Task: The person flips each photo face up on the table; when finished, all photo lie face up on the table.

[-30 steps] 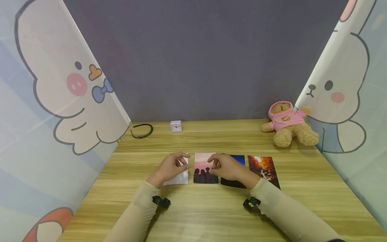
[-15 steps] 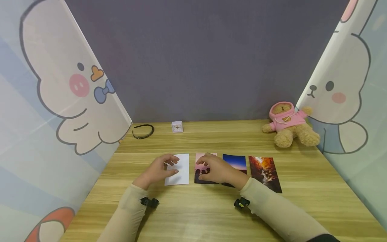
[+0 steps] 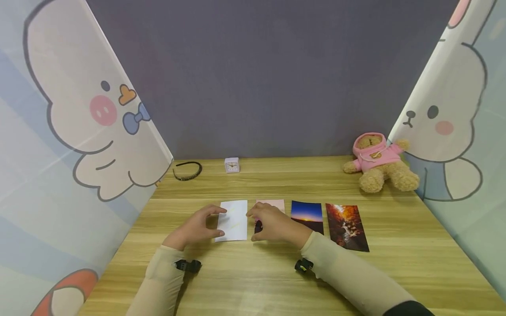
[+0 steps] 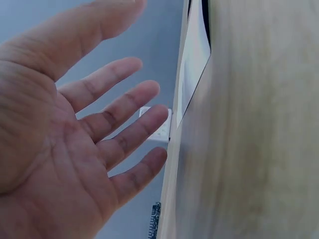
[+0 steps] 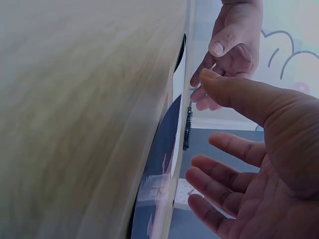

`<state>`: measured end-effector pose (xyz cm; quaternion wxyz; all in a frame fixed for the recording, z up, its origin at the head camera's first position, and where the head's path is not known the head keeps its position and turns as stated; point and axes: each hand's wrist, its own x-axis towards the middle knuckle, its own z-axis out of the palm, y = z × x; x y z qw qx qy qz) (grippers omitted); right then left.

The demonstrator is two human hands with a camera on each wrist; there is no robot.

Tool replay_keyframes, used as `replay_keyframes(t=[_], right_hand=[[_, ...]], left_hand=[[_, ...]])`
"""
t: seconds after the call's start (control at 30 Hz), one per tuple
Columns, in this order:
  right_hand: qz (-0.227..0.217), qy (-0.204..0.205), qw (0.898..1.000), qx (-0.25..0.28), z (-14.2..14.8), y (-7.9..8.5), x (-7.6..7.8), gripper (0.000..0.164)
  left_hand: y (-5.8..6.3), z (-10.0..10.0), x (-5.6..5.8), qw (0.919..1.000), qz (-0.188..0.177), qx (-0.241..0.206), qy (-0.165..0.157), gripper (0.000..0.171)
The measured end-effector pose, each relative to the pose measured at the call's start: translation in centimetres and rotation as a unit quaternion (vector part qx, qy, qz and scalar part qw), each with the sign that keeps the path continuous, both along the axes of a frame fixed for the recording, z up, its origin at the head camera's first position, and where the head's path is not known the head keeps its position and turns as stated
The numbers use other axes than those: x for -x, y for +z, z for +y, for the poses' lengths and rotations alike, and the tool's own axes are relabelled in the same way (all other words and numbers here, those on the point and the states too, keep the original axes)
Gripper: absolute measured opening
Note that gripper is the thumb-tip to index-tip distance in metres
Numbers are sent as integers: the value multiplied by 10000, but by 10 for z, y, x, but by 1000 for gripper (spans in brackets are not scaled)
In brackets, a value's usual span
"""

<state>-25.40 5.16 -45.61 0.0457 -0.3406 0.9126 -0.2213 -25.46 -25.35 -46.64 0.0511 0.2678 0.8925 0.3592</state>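
Four flat sheets would be several: a white sheet of paper (image 3: 233,221) lies at the left of a row on the table. My left hand (image 3: 199,226) is at its left edge, fingers relaxed and apart, with nothing held. Over the pink photo print (image 3: 276,204) hovers my right hand (image 3: 272,223), fingers loosely bent and empty; it hides most of that print. To its right lie a sunset photo print (image 3: 307,215) and an autumn stream photo print (image 3: 348,228). In the left wrist view, the left palm (image 4: 65,159) faces the camera with nothing in it.
A black headband (image 3: 188,172) and a small white clock (image 3: 232,165) stand near the back edge of the wooden table (image 3: 253,281). A teddy bear in a pink hoodie (image 3: 379,162) sits at the back right. A grey panel (image 3: 261,79) rises behind.
Both hands have moved left. The left hand has drawn off the white sheet to its left edge, and the right hand has uncovered the sunset print. The sheets have stayed in place.
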Motion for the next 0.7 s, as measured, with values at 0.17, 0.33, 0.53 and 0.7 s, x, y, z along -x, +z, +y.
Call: replay_keyframes(t=[0.17,0.33,0.53,0.7], right_hand=[[-13,85,9997,-248,-10,2,-2,76],[-4,144,9989,-440,-18,1,-4,80],[-160,119,9985,-511,-25,-3,-4,83],[-102,140,9972,-725,-28,-5,-4,85]], left_hand=[[0,-4,0,10000,20,-33,-12,67],[0,-4,-1,9998,45,163,-97,70],[-3,-3,0,9985,105,419,-349,76],[-6,-4,0,9977,-36,510,-450,85]])
